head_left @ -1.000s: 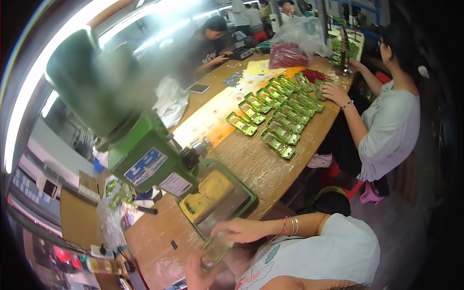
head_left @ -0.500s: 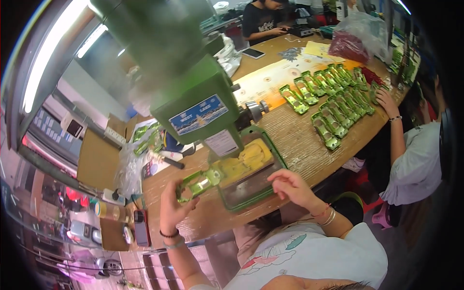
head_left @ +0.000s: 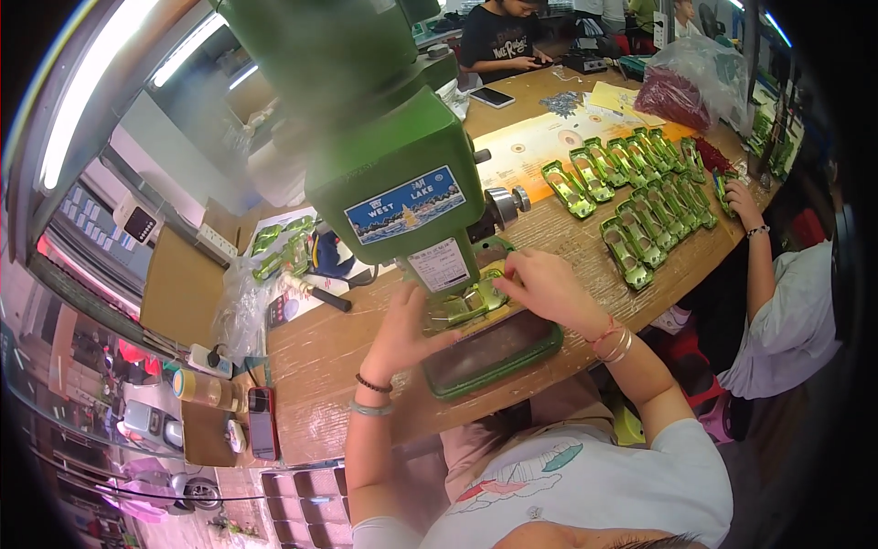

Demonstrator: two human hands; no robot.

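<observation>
Under the head of a green bench machine (head_left: 389, 197), a shiny green toy-car shell (head_left: 477, 300) lies over the yellowish block on the machine's base (head_left: 494, 361). My left hand (head_left: 400, 334) is at the shell's left end, with the thumb stretched along the near side and the fingertips partly behind the shell. At the other end, the bent fingers of my right hand (head_left: 547, 288) pinch the shell's right edge. The machine head hides part of the shell's far side.
Rows of similar green shells (head_left: 645, 220) lie on the wooden table at right, where a co-worker's hand (head_left: 743, 201) touches one. A bag of red pieces (head_left: 677, 91) and a phone (head_left: 492, 97) are farther back. A black-handled tool (head_left: 320, 293) lies left of the machine.
The green shell has moved right, from beside the base to under the machine head, along with my left hand. My right hand has moved up and taken the shell's right end.
</observation>
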